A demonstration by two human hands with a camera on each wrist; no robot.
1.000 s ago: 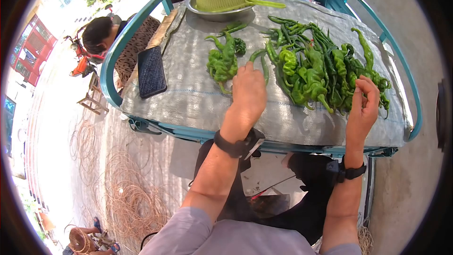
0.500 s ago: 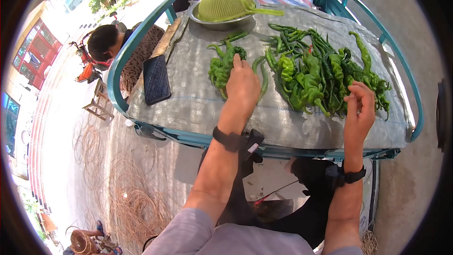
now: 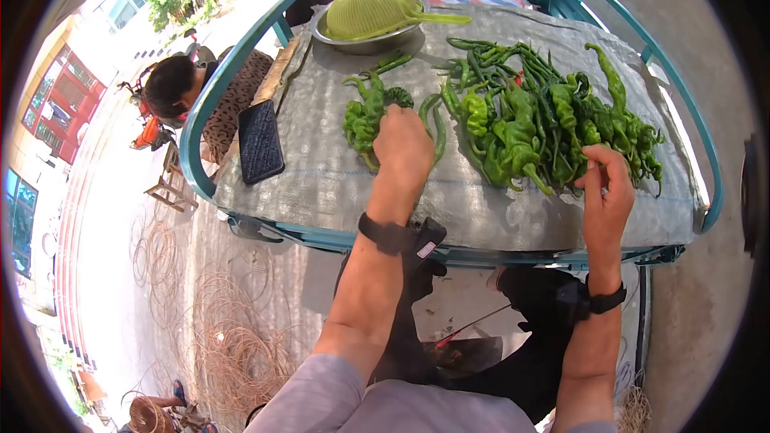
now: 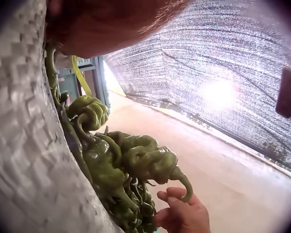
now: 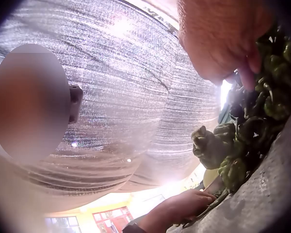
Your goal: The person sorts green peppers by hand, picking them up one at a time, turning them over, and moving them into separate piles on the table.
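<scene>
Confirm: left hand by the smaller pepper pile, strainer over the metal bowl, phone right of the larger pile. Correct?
Not quite: the phone lies left of both the smaller pile and larger pile, per the head view. The rest stands: left hand by the smaller pile, strainer over the metal bowl.

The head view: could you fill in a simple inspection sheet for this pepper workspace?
Surface: grey sheet, wrinkled, teal rails alongside.
Job's things: green peppers in a larger pile at right, smaller pile at left.
Clutter: phone; strainer over metal basin.
Left hand: beside the smaller pile; fingertips hidden.
Right hand: near the larger pile, seemingly holding nothing.
Cables: none identified; coiled tan strands on the ground, material unclear.
Surroundings: another person beyond the left rail.
</scene>
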